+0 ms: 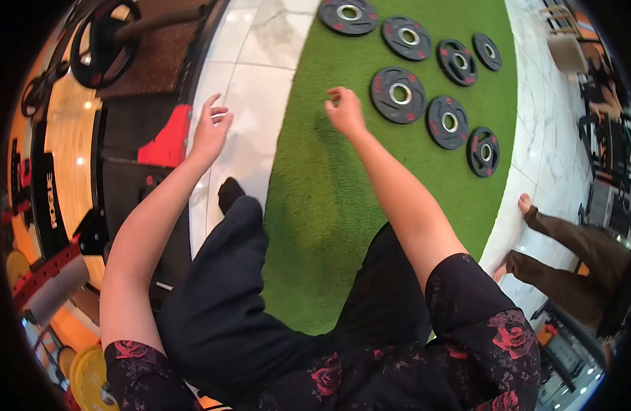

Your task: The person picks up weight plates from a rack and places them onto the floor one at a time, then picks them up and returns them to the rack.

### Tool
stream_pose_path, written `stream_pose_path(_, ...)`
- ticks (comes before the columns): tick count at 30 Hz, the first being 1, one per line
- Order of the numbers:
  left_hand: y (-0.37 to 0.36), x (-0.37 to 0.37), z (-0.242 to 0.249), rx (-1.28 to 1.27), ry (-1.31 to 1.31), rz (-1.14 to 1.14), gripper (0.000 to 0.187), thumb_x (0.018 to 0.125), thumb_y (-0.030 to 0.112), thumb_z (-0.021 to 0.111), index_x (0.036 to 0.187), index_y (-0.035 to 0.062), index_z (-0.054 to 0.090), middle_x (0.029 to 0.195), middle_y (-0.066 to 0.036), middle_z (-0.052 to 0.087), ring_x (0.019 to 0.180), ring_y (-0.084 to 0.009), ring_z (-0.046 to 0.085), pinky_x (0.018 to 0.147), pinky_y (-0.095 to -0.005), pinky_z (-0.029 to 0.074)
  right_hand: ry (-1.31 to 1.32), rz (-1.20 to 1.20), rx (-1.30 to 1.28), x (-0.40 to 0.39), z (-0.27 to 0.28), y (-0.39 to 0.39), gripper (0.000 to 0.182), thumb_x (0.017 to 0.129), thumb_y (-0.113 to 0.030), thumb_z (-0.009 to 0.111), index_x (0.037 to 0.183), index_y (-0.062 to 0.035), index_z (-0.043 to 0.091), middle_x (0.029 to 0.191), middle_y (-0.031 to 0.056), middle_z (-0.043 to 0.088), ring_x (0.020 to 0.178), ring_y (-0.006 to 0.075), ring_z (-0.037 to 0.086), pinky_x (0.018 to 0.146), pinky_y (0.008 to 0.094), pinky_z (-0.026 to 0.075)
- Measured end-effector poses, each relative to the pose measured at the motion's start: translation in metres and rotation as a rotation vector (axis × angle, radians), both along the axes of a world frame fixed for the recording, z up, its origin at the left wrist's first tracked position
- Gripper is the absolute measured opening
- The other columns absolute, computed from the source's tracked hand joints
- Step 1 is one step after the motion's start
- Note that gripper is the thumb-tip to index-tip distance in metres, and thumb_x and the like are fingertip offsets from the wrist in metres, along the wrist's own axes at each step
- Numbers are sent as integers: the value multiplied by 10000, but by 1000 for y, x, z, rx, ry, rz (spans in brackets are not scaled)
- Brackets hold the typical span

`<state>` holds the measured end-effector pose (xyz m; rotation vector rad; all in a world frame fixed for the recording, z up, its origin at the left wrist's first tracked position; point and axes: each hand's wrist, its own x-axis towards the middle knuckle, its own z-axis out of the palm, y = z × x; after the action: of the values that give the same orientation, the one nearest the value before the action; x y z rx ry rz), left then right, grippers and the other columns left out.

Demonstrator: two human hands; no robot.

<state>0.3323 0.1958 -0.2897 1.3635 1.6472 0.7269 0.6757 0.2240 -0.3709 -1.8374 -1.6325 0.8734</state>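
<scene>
My left hand [211, 130] hangs in the air over the white tile strip, beside a red panel [168, 140] on the black platform. Its fingers are apart and slightly curled, with nothing in them. Over the green turf [322, 198], my right hand [345, 111] is raised with loosely bent fingers, also holding nothing. Closest to it is a black weight plate [380, 103] with a metal centre ring and red marks; the hand appears apart from it. Several similar plates lie flat on the turf in two rows, such as a smaller plate [492, 152] at the right.
A loaded barbell [147, 27] is at the upper left. Yellow plates [89, 377] and a red rack upright [48, 277] show at the lower left. On the right tiles, another person's brown trouser legs [569, 240] and bare feet are visible. Gym equipment [607, 151] lines the right edge.
</scene>
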Motion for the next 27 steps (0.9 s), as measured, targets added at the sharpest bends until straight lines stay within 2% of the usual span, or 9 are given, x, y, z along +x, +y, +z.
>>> stream_pose_path(6,37,200,-44,66,-74,-211,597,949,206,702,1477,115,437,1185,-138,626,973,-201,652,844,-349,546,-244,-323,-110,160,8,-24,573,846,-260,772,1311,-20,538,1279,209,536,1184,397,575,1021,449,482)
stream_pose_path(8,37,258,-65,35,-92,-207,615,938,213,720,1473,104,438,1208,-147,627,972,-205,664,843,-358,553,-335,-445,-120,188,-10,-28,760,842,-321,789,1416,17,423,1372,231,458,1271,410,504,1072,451,446)
stream_pose_path(12,42,337,-115,6,-155,-167,664,924,214,737,1494,106,414,1247,-159,621,969,-219,683,857,-374,559,-346,-500,-223,209,-19,-20,915,830,-375,808,1483,58,336,1445,246,410,1340,425,433,1117,465,406)
stream_pose_path(15,55,370,-148,10,-198,-142,724,913,223,747,1511,56,374,1279,-194,608,1062,-259,670,907,-384,549,-257,-510,-202,217,-32,-3,975,822,-389,816,1519,54,298,1495,260,374,1383,418,387,1136,467,392)
stream_pose_path(18,66,382,-172,57,-99,-106,838,879,263,773,1532,5,315,1332,-233,568,1149,-320,631,970,-408,524,-254,-575,-348,208,-25,18,1036,805,-372,830,1560,20,239,1547,201,353,1418,380,359,1149,445,390)
stream_pose_path(20,71,383,-176,-43,-3,-42,879,838,304,792,1512,-39,345,1398,-260,506,1248,-363,564,1046,-426,478,-224,-682,-382,196,-25,15,1037,772,-319,857,1560,-34,246,1560,126,348,1416,359,365,1144,456,399)
stream_pose_path(23,87,375,-196,-174,-134,-59,849,809,339,798,1475,-31,424,1446,-257,458,1295,-375,523,1102,-438,432,-169,-712,-405,194,-18,7,998,747,-278,875,1525,-49,295,1542,124,356,1411,353,369,1129,482,410)
stream_pose_path(25,71,374,-174,-201,-88,-2,771,805,353,793,1410,-26,505,1459,-258,443,1332,-370,487,1131,-434,403,-159,-728,-374,193,-24,-6,935,723,-261,893,1462,-44,361,1494,128,390,1400,346,381,1111,507,421)
stream_pose_path(27,61,366,-170,-197,76,-7,695,847,288,796,1394,-61,547,1338,-241,622,1234,-297,615,1048,-377,479,-101,-754,-369,192,-26,-18,899,711,-281,909,1413,-42,401,1458,139,409,1387,351,389,1094,528,429)
